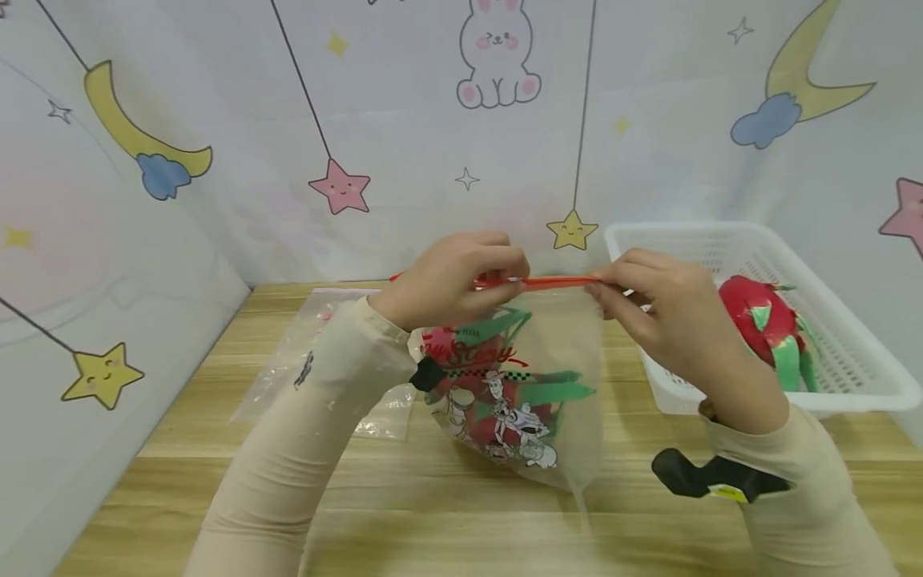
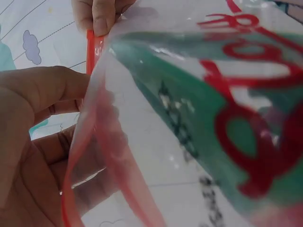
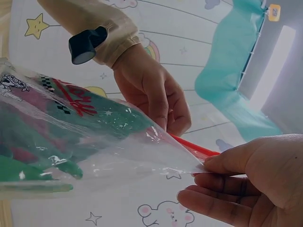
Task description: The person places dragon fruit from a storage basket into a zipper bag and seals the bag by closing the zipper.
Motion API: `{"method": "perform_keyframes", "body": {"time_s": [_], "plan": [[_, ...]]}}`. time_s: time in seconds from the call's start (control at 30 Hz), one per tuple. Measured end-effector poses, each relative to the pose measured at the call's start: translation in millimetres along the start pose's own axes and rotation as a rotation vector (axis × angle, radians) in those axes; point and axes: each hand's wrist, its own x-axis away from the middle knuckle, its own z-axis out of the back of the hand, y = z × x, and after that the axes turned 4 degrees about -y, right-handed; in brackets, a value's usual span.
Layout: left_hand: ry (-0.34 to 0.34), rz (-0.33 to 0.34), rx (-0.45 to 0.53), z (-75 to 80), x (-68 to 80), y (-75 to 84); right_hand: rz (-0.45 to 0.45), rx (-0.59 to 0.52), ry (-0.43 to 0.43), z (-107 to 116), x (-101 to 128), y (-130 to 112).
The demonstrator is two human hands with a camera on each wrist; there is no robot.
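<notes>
The left hand (image 1: pixel 450 276) is pinching the red zip strip (image 1: pixel 548 281) along the top of a clear printed bag (image 1: pixel 515 385), its fingers curled over the strip's left part. The right hand (image 1: pixel 667 316) is pinching the same strip at its right end, thumb and fingertips closed on the plastic there. So each grip is grasping the bag's top edge, and the strip is running level between the two hands.

The bag is hanging upright from the strip above the wooden table (image 1: pixel 461 513), near the table's middle and just left of the basket (image 1: pixel 851 377); whether its bottom is touching the wood cannot be told. Inside it a red fruit with green leaves (image 1: pixel 505 401) is showing behind the cartoon print and red lettering.

In the left wrist view the strip (image 2: pixel 90 52) is standing on edge beside the left palm (image 2: pixel 33 142), with the right hand's fingertips (image 2: pixel 102 16) clamping it from above. In the right wrist view the bag (image 3: pixel 90 142) is tapering to the corner nipped by the right hand (image 3: pixel 236 184), while the left hand (image 3: pixel 151 92) is gripping farther along.

A second red fruit (image 1: pixel 764 324) is lying in the white basket on the right. Another clear bag (image 1: pixel 317 361) is lying flat on the table behind the left forearm.
</notes>
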Motion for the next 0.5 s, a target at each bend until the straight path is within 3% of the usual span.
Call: {"method": "perform_keyframes", "body": {"time_s": [0.5], "plan": [[0.02,0.015,-0.021,0.6,23.5,-16.6,-0.033,-0.022,0.014,5,6,9]]}}
